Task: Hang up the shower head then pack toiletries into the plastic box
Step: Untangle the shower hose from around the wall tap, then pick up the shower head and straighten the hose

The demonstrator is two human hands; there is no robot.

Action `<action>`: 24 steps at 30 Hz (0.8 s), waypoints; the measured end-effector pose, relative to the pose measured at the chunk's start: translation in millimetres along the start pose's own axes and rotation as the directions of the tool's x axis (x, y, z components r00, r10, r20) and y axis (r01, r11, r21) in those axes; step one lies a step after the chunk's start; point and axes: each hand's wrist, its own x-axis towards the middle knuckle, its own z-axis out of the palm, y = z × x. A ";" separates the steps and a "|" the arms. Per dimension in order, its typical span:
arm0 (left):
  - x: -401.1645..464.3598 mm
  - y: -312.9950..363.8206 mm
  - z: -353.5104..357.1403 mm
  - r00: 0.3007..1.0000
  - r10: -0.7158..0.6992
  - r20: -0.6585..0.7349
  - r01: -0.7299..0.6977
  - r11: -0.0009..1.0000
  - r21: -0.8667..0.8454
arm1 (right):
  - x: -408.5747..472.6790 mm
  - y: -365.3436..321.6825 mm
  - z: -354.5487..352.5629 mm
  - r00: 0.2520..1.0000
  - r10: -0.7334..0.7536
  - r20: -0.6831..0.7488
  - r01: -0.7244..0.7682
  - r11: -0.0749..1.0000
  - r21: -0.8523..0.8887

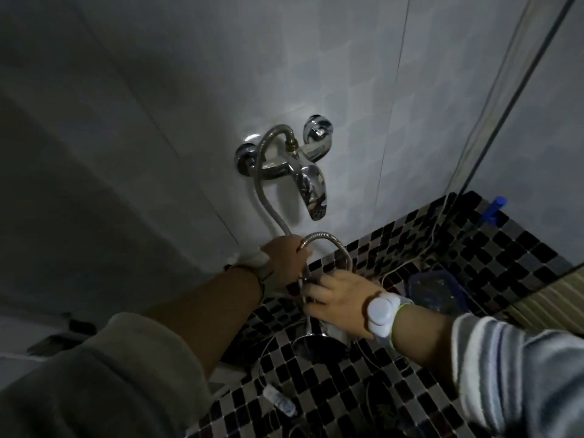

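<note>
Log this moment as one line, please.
step: shower head not hung | left hand: grips flexible metal hose | right hand: holds chrome shower head above mosaic floor | toiletries: unpacked

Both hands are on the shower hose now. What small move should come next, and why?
Probably lift the shower head off the tiled floor. The left hand grips the hose, the right hand its handle, and no holder shows here.

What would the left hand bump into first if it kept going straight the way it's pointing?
Probably the white wall tile just past it. The left hand, wrapped round the shower hose, points up toward the wall below the tap. Depth is unclear.
</note>
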 end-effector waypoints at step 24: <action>48.1 18.4 3.0 0.818 -0.574 0.040 0.564 0.786 -0.252 | -71.6 156.2 31.1 0.895 0.441 0.068 -0.438 0.840 0.321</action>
